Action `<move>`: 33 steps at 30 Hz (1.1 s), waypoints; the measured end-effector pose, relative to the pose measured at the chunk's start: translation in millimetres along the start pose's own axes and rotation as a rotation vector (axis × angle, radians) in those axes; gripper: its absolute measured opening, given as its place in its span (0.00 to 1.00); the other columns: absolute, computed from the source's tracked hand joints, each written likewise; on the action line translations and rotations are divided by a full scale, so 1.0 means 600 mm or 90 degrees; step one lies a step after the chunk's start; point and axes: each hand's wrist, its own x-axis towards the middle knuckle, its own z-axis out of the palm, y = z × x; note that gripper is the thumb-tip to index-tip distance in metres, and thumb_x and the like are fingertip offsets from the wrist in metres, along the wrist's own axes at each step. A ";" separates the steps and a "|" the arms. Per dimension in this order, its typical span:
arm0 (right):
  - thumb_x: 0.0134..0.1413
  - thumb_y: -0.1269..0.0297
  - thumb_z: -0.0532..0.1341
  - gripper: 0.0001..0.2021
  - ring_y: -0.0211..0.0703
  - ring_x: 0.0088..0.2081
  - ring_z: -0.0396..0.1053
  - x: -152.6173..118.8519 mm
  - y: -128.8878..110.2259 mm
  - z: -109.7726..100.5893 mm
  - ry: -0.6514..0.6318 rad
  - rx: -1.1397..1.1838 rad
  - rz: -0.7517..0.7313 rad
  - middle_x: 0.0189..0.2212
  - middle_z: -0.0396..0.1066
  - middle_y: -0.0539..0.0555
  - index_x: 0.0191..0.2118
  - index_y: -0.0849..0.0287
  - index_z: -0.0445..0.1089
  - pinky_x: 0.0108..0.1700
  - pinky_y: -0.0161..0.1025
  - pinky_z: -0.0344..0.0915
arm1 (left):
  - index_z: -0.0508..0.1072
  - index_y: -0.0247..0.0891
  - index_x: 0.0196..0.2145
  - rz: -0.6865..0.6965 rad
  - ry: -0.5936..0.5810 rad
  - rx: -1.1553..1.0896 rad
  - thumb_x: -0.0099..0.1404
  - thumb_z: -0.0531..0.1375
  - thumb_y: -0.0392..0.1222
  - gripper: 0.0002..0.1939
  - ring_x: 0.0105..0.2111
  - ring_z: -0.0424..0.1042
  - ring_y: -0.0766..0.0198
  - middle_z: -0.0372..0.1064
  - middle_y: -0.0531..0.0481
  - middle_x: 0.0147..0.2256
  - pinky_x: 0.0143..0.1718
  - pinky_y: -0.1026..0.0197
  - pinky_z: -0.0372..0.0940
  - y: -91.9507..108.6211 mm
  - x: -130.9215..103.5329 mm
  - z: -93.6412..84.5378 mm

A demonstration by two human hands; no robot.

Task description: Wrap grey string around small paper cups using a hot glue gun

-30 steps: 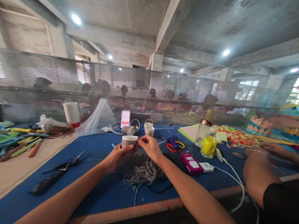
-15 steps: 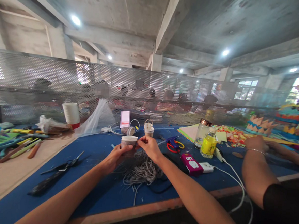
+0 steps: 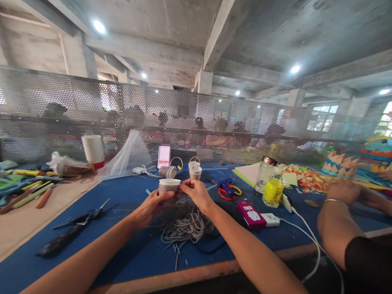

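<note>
left hand (image 3: 151,205): wrapped round the lower side of a small paper cup (image 3: 169,189), fingers curled onto it and holding it up off the table, mouth facing up

right hand (image 3: 196,193): fingertips pinched narrow at the cup's rim on its 3 o'clock side; looks like they've got the end of a cord there, but it's too small to be sure

cup location: dead centre of the view, just above the blue mat (image 3: 132,245), directly over the far edge of the cord heap

cord heap (image 3: 186,222): loose grey-white tangle at 6 o'clock from the cup, strands trailing toward the table edge

risk 1: cup walls are thin, so a harder squeeze from the left hand could dent it or pop it out of the grip

risk 2: if the pinched bit is a strand from that heap, pulling could drag the whole knot up with it (looks properly messy)

risk 3: black scissors (image 3: 76,228) lie at 8 o'clock from the cup, near the left forearm; an elbow sweep could shove them off the mat

risk 4: yellow bottle (image 3: 274,191) and clear jar (image 3: 265,174) stand upright at 3 o'clock, well apart from the hands, but a white cable (image 3: 305,235) runs just below them and a snag there could tip one

neighbour: another person's arm (image 3: 336,224) at 3 o'clock, with a bracelet; shared table, so bumps are possible

finished-looking cups (image 3: 195,170): at 12 o'clock, near the mesh screen (image 3: 51,110), with little handles
</note>
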 end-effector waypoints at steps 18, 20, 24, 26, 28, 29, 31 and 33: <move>0.39 0.46 0.76 0.23 0.42 0.34 0.73 -0.003 0.004 0.001 0.037 0.002 0.035 0.29 0.76 0.50 0.34 0.59 0.78 0.43 0.39 0.67 | 0.80 0.37 0.50 -0.022 0.057 0.003 0.54 0.74 0.54 0.29 0.40 0.79 0.51 0.82 0.42 0.41 0.42 0.53 0.71 -0.002 -0.002 0.008; 0.38 0.45 0.77 0.23 0.43 0.35 0.74 -0.003 0.003 0.002 0.037 0.007 0.041 0.30 0.77 0.51 0.34 0.59 0.78 0.44 0.40 0.68 | 0.79 0.37 0.51 -0.013 0.071 0.007 0.53 0.74 0.55 0.31 0.38 0.79 0.53 0.81 0.43 0.39 0.39 0.55 0.70 -0.002 -0.002 0.010; 0.37 0.44 0.77 0.24 0.42 0.35 0.73 -0.003 0.003 0.003 0.042 0.010 0.046 0.30 0.77 0.51 0.33 0.59 0.78 0.44 0.40 0.68 | 0.77 0.37 0.52 0.006 0.102 0.016 0.52 0.74 0.55 0.33 0.39 0.79 0.52 0.81 0.42 0.42 0.39 0.55 0.71 -0.006 0.001 0.011; 0.37 0.44 0.77 0.24 0.41 0.34 0.73 -0.003 0.005 0.003 0.047 0.010 0.043 0.30 0.77 0.51 0.33 0.59 0.78 0.44 0.40 0.68 | 0.76 0.37 0.53 0.013 0.113 0.016 0.53 0.74 0.54 0.33 0.41 0.79 0.51 0.80 0.41 0.45 0.41 0.54 0.72 -0.008 0.004 0.009; 0.37 0.44 0.76 0.24 0.41 0.34 0.73 -0.001 0.008 0.003 0.052 0.008 0.040 0.30 0.77 0.51 0.33 0.60 0.78 0.43 0.39 0.68 | 0.75 0.37 0.52 0.022 0.111 0.007 0.53 0.75 0.52 0.32 0.43 0.79 0.51 0.80 0.41 0.47 0.43 0.53 0.72 -0.009 0.007 0.006; 0.38 0.44 0.76 0.24 0.41 0.33 0.73 0.000 0.009 0.003 0.054 0.008 0.037 0.30 0.77 0.51 0.33 0.60 0.78 0.43 0.39 0.68 | 0.76 0.37 0.52 0.026 0.107 0.000 0.52 0.75 0.52 0.32 0.43 0.79 0.51 0.80 0.41 0.47 0.44 0.53 0.72 -0.008 0.008 0.004; 0.39 0.45 0.76 0.23 0.41 0.33 0.72 0.002 0.013 0.002 0.060 0.005 0.029 0.29 0.77 0.51 0.33 0.60 0.78 0.42 0.39 0.68 | 0.76 0.36 0.52 0.026 0.089 -0.008 0.51 0.76 0.51 0.33 0.45 0.79 0.50 0.80 0.40 0.47 0.48 0.52 0.72 -0.006 0.008 0.001; 0.40 0.46 0.76 0.22 0.41 0.33 0.72 0.003 0.015 0.001 0.071 0.001 0.022 0.29 0.77 0.51 0.33 0.60 0.78 0.42 0.39 0.68 | 0.77 0.36 0.53 0.017 0.064 0.003 0.52 0.76 0.52 0.33 0.47 0.79 0.48 0.80 0.39 0.49 0.50 0.51 0.71 -0.002 0.006 -0.002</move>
